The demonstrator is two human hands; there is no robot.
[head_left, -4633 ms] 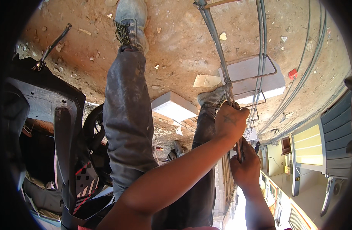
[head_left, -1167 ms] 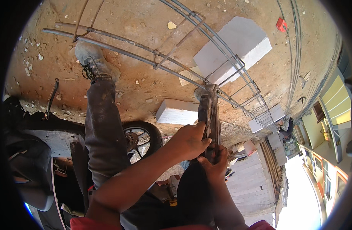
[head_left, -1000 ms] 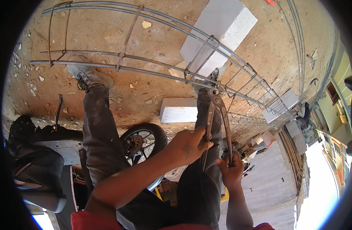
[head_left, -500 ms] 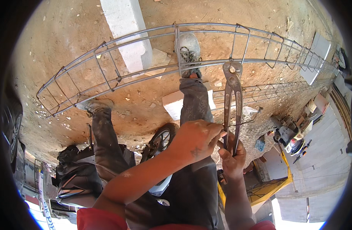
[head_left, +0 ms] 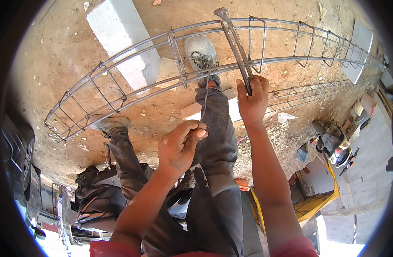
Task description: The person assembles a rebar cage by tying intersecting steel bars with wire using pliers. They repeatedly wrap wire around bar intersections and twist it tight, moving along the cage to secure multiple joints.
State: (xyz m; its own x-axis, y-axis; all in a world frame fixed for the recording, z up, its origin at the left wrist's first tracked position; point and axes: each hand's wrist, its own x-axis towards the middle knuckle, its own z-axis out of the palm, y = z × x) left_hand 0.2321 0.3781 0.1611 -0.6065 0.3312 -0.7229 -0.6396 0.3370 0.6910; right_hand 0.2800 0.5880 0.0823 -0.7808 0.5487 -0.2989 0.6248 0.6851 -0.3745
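Rebar cage (head_left: 132, 81) lies lengthwise on the dirt ground (head_left: 59, 60), long bars running left to right, stirrups spaced along it. Everything below is placed relative to that cage.

Tie wire (head_left: 206, 92): thin strand hanging from the cage's near long bar, roughly mid-span, down to the left hand (head_left: 178, 147). Left hand sits below the cage, thumb and fingertips pinched together on the wire's lower end.

Pincers (head_left: 235, 43): long-handled, laid across the cage just right of the wire, head at the far top bar. Right hand (head_left: 253, 99) is wrapped tight around the handle ends, just below the near bar. Whether the pincer head is biting anything, can't tell.

One shoe (head_left: 200, 53) is planted inside the cage between the long bars, next to the wire; the other shoe (head_left: 108, 124) is just outside the near bar, to the left. Grey concrete block (head_left: 123, 40) sits under the cage's left half. Second cage (head_left: 316, 92) lies beyond the right end.

Step, as I read it: tying a stirrup to a long bar, with the wire looped and not yet twisted.

Next move likely needs: wire tail kept taut with the left, pincer head brought down onto the wire at the joint, nipped and twisted. Watch the foot.
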